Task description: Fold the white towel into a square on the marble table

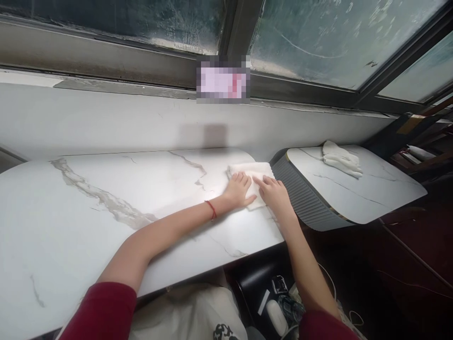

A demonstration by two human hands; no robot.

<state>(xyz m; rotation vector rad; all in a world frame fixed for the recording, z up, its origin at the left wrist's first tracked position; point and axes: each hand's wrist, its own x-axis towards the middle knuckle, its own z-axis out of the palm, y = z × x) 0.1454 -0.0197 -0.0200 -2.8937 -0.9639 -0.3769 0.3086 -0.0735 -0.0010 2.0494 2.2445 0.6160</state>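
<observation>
Our left hand lies spread on the white cloth at the tabletop's right end, and whether our right hand pinches it we cannot quite tell, so even, flat pressure suits us.

Folded cloth: soft-looking matt textile; long tabletop: smooth, glossy, marble-look; side table: glossy marble-look top, ribbed matt flank; crumpled cloth: matt, wrinkled textile; window pane: streaked glass; window frame: dark, metal-looking
</observation>
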